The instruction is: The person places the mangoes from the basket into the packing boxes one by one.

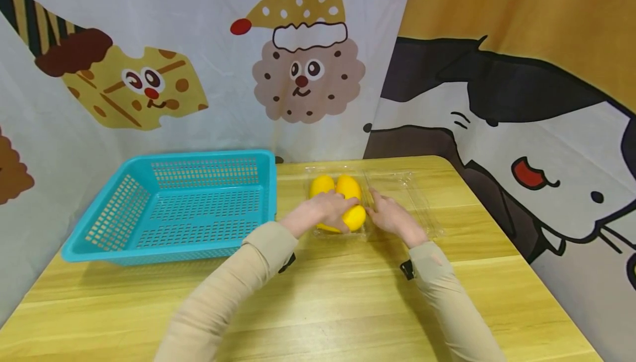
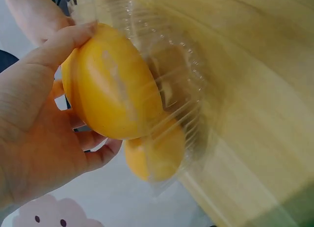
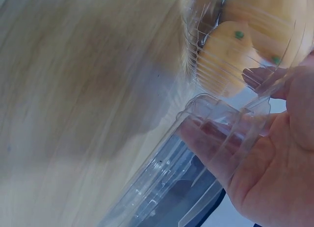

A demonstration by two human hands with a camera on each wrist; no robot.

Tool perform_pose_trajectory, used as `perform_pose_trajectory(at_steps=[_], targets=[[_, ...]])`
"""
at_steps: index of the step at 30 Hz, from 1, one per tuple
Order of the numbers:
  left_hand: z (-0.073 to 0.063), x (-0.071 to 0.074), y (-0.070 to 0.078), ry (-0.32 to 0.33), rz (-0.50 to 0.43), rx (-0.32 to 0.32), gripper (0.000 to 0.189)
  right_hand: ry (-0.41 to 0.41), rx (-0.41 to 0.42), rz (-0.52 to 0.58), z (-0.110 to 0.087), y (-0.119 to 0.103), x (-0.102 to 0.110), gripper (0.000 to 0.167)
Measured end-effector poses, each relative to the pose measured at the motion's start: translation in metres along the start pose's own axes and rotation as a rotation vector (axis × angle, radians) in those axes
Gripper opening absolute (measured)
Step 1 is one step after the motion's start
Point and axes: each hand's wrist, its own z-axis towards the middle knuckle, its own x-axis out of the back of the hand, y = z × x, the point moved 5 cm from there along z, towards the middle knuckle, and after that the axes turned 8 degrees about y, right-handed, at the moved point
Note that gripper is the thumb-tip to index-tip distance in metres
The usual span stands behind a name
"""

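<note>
Beige cuffed sleeves [image 1: 213, 296] lie nearest us, over a pale yellow wood-grain table [image 1: 323, 323]. Beyond them, our left hand [image 1: 328, 210] clamps thumb and curled fingers round 1 smooth, yellow, egg-shaped fruit [image 2: 110, 84], partly behind the wall of a clear, ribbed plastic box [image 3: 191, 45] that holds at least 2 more like it. Our right hand [image 1: 395, 218] touches the seam between box and clear plastic lid [image 1: 414, 202], its fingers spread apart. We would do well to keep the left grip light, cradling the fruit's sides, while the right steadies the thin plastic against sliding or buckling. Left of the box stands a turquoise, perforated plastic basket [image 1: 273, 185]; behind everything hangs cartoon-printed white and orange cloth [image 1: 223, 141].
</note>
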Motion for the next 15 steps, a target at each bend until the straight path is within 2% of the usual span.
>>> perform_pose_trajectory(at_steps=[11, 15], targets=[[0.002, -0.015, -0.005, 0.074, -0.078, -0.056, 0.066, 0.002, 0.012, -0.013, 0.000, -0.002, -0.001, 0.063], [0.003, -0.016, -0.006, 0.084, -0.113, -0.049, 0.061, -0.002, 0.012, -0.017, 0.001, -0.001, -0.001, 0.064]])
